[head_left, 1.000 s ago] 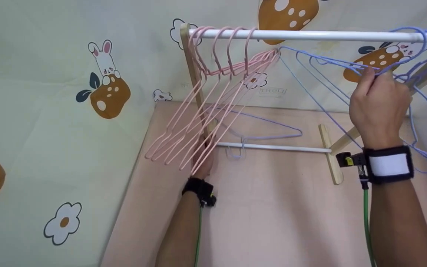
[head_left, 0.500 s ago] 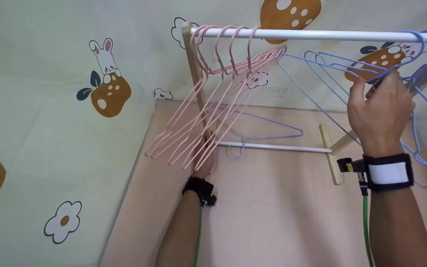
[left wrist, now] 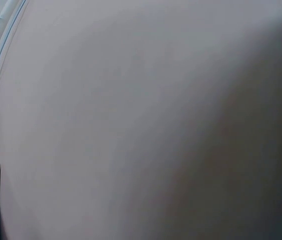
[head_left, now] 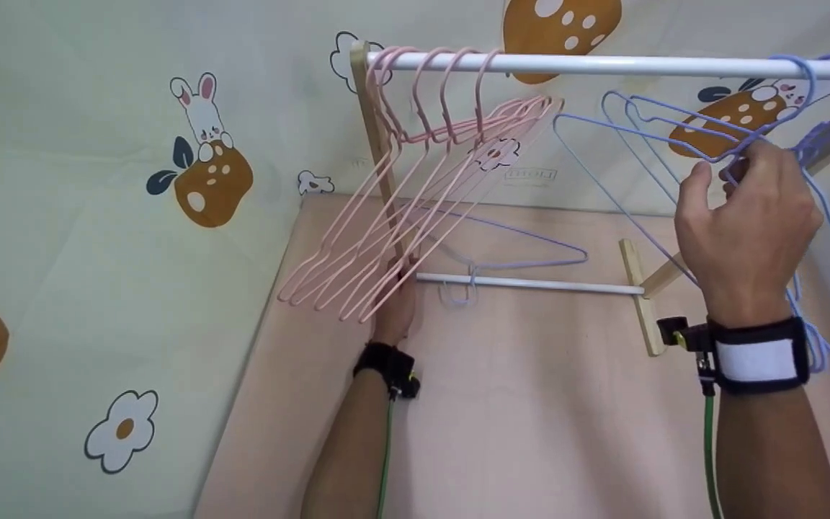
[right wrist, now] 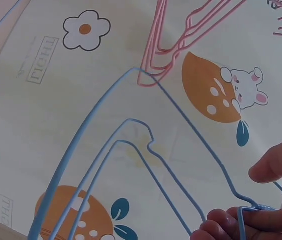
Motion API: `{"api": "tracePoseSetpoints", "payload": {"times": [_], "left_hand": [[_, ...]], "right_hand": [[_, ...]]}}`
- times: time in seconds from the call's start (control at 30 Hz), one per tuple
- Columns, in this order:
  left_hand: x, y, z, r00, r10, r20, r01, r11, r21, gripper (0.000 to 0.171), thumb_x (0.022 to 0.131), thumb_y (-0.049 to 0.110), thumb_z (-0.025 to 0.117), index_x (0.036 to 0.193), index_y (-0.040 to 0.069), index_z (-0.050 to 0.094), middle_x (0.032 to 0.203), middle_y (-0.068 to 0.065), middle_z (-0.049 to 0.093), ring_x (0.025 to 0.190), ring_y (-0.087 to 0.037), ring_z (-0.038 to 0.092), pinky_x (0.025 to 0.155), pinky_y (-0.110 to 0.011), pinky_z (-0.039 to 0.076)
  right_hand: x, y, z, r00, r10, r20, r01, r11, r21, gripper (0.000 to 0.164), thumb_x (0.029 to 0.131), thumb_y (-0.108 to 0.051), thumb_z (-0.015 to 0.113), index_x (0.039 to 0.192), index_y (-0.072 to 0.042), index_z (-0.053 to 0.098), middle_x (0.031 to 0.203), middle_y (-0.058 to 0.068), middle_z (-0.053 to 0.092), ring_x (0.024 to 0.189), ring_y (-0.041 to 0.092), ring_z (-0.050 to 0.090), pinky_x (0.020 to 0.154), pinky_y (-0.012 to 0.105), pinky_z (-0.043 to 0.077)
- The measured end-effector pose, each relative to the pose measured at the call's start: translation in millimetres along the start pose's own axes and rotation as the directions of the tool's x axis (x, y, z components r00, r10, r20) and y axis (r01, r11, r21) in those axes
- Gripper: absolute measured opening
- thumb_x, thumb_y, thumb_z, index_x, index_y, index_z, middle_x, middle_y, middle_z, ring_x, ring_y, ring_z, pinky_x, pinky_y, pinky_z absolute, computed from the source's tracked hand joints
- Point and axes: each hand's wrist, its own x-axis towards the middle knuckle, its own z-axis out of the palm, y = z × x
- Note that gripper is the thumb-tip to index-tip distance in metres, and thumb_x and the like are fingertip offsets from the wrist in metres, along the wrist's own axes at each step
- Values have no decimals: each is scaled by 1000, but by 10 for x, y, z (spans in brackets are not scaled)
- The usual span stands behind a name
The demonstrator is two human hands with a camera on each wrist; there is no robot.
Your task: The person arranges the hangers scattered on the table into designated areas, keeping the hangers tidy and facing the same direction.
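Observation:
In the head view, my left hand point(head_left: 397, 310) grips the lower part of the left wooden post point(head_left: 369, 108) of a clothes rack, partly hidden behind pink hangers point(head_left: 444, 94). My right hand point(head_left: 750, 223) is under the neck of a blue wire hanger point(head_left: 631, 133), whose hook hangs on the white top rod point(head_left: 602, 65). In the right wrist view, the twisted neck of that blue hanger point(right wrist: 188, 120) lies across loosely bent fingers, with the thumb point(right wrist: 268, 167) lifted away. More blue hangers hang close around this hand.
A purple-blue hanger point(head_left: 585, 254) lies low at the back, its hook over the white lower bar point(head_left: 530, 284). A wooden foot point(head_left: 642, 303) stands at the rack's right side. Behind is a patterned wall sheet point(head_left: 98, 288); a pinkish surface point(head_left: 494, 418) lies below.
My right thumb has parted from the fingers, and the hand has moved slightly down and right. The nearest blue hangers have shifted right along the rod. My left hand stays on the post.

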Motion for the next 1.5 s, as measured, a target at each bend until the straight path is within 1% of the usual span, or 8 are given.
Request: {"api": "tracePoseSetpoints", "payload": {"times": [0.17, 0.4, 0.63, 0.8, 1.0, 1.17, 1.3, 1.5], "left_hand": [[8, -34, -1, 1000, -6, 12, 6, 1000, -10, 38, 118, 39, 53, 146, 17, 67, 125, -1, 67, 101, -22, 62, 81, -38, 48], [15, -65, -19, 998, 58, 22, -56, 997, -56, 40, 118, 29, 54, 153, 11, 63, 144, -5, 68, 136, -22, 62, 111, -46, 48], [48, -70, -10, 993, 119, -15, -119, 992, -39, 43, 119, 23, 53, 159, 9, 57, 139, -7, 70, 129, -22, 65, 110, -44, 50], [47, -71, -2, 990, 137, -24, -138, 990, -38, 47, 119, 21, 53, 163, 7, 51, 134, -6, 72, 129, -23, 66, 112, -46, 49], [40, -90, 5, 996, 88, 4, -88, 996, -19, 48, 120, 30, 50, 165, 14, 50, 147, -4, 67, 142, -23, 59, 118, -45, 44], [32, -82, -10, 996, 82, 43, -81, 997, -17, 61, 120, 40, 46, 175, 18, 33, 152, -3, 64, 148, -20, 54, 123, -42, 39], [23, -66, -18, 993, 101, 63, -99, 994, -41, 65, 120, 34, 45, 178, 23, 18, 151, -3, 65, 146, -18, 54, 125, -40, 35], [5, -47, 0, 996, 62, 72, -60, 998, -30, 67, 120, 26, 47, 179, 26, 14, 150, -1, 64, 150, -20, 50, 127, -42, 32]], "right_hand": [[-34, -2, -36, 1000, 2, -28, -2, 1000, -8, 45, 108, -26, 60, 131, 12, 67, 113, 32, 69, 105, 47, 66, 88, 62, 44], [-85, -24, -65, 995, -6, -96, 5, 1000, -6, 43, 107, -24, 62, 128, 13, 68, 117, 34, 67, 109, 49, 64, 90, 60, 44], [-137, -17, -52, 987, -85, -139, 87, 996, 12, 41, 108, -26, 62, 119, 14, 64, 113, 34, 60, 106, 48, 58, 91, 50, 40], [-219, -27, 44, 978, -167, -129, 170, 985, 18, 38, 108, -23, 61, 113, 14, 67, 108, 33, 63, 103, 52, 55, 89, 53, 37], [-318, -57, 142, 968, -208, -140, 210, 978, 4, 38, 106, -24, 61, 106, 12, 72, 108, 32, 67, 107, 55, 52, 93, 63, 36], [-367, -77, 175, 968, -221, -116, 222, 975, -5, 40, 107, -25, 61, 103, 12, 73, 111, 31, 69, 108, 54, 52, 95, 65, 38], [-389, -70, 234, 965, -243, -101, 245, 969, 9, 39, 106, -24, 61, 99, 12, 73, 110, 31, 70, 104, 54, 52, 92, 65, 39], [-421, -55, 357, 963, -266, -43, 267, 964, 9, 36, 106, -21, 61, 99, 12, 74, 109, 31, 70, 104, 53, 53, 91, 63, 40]]}}
